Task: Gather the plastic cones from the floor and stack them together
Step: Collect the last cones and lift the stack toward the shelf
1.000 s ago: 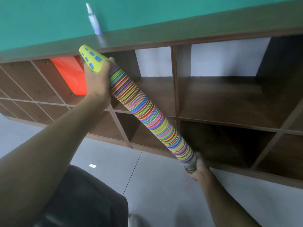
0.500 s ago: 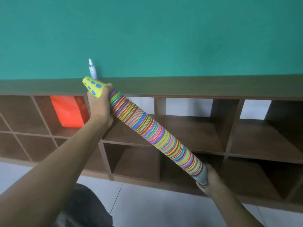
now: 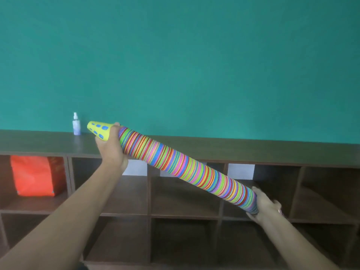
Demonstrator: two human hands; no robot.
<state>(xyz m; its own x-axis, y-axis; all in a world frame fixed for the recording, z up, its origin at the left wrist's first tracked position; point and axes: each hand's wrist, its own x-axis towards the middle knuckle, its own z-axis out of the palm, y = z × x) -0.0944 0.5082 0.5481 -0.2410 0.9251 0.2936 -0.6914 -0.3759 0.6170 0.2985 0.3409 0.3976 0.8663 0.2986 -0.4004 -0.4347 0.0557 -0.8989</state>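
A long stack of plastic cones (image 3: 185,168), striped in many colours, slants from upper left to lower right in front of the shelf. Its tip is a yellow cone with blue holes (image 3: 99,129). My left hand (image 3: 112,149) grips the stack just behind that yellow tip. My right hand (image 3: 263,206) holds the wide bottom end, fingers wrapped around it. The whole stack hangs in the air, level with the shelf top.
A dark wooden cubby shelf (image 3: 253,151) runs across the view below a green wall. A small spray bottle (image 3: 76,124) stands on its top at the left. An orange bag (image 3: 35,176) fills the upper-left cubby.
The stack has risen with both hands, and my view has tilted up from the floor to the green wall. The floor is out of sight now.
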